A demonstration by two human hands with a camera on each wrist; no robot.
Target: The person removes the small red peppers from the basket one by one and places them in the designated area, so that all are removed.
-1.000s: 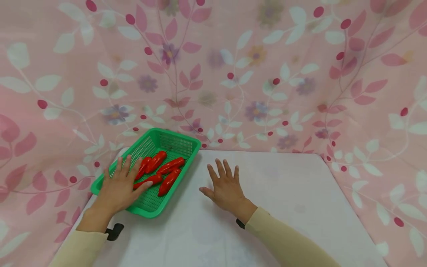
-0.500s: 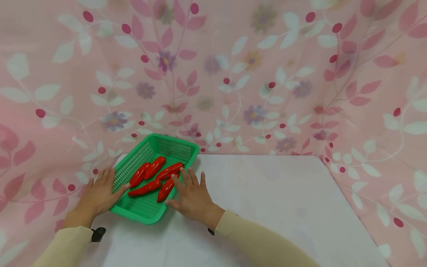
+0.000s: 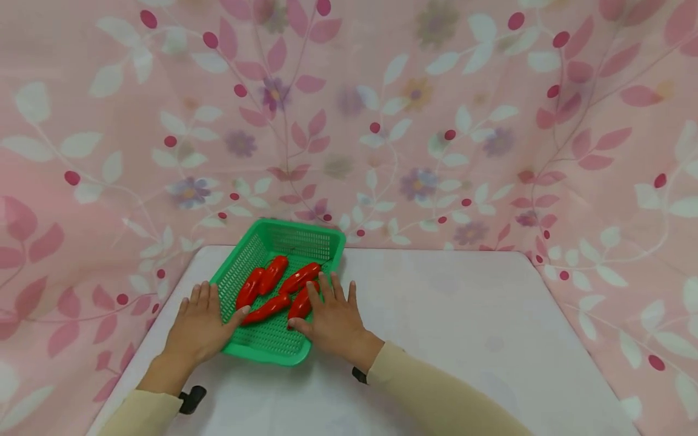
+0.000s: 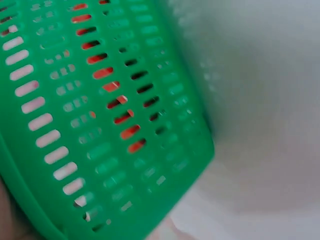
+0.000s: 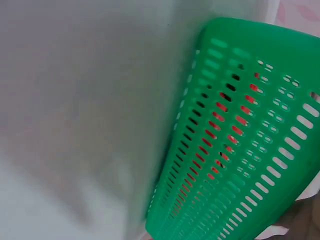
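A green slotted plastic basket (image 3: 267, 356) stands on the table with several red chili peppers (image 3: 272, 275) lying loose in it. My left hand (image 3: 199, 330) lies along the basket's left side, fingers straight, thumb reaching over the rim. Against the right side rests my right hand (image 3: 337, 321), its fingers also straight and spread, partly covering one chili pepper. Slots in the basket wall (image 4: 60, 120) fill much of the left wrist view, with red showing through. The right wrist view has the opposite basket wall (image 5: 235, 175) close up, tilted in the picture.
A white cloth covers the table (image 3: 447, 327), which stretches away to the right of the basket. Behind and on both sides hangs a pink floral curtain (image 3: 349, 151), close to the basket's far edge.
My right hand has come left from the table to the basket's side, and my left hand has shifted to its left side. The basket has then slid right and turned slightly.
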